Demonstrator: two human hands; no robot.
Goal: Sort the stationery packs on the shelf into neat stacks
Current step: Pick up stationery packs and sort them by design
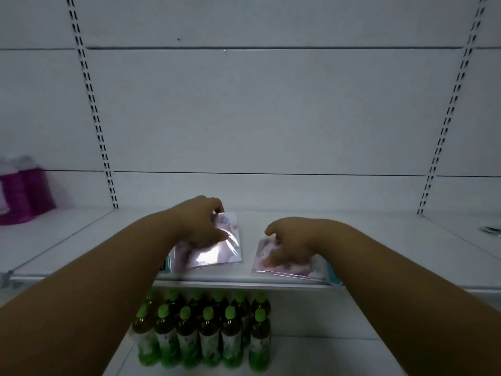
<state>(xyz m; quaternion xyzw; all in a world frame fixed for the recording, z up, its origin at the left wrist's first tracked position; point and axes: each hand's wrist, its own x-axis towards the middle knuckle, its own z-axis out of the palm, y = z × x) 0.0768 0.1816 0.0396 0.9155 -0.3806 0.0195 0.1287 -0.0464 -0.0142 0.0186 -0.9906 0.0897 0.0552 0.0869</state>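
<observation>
Two glossy pink stationery packs lie on the white shelf (271, 215). My left hand (199, 222) grips the left pack (214, 253) at its far left corner, fingers curled over the top edge and thumb on the wrapper. My right hand (288, 240) rests on the right pack (287, 264) with fingers curled down onto it near the shelf's front edge. A teal pack edge (332, 275) shows under my right wrist, and another teal sliver (166, 264) peeks out left of the left pack.
Rows of green-capped bottles (206, 332) stand on the lower shelf below my hands. Pink wrapped packs (24, 191) stand at the far left of the shelf. Some flat item (492, 229) lies at the far right. Slotted uprights frame the bay.
</observation>
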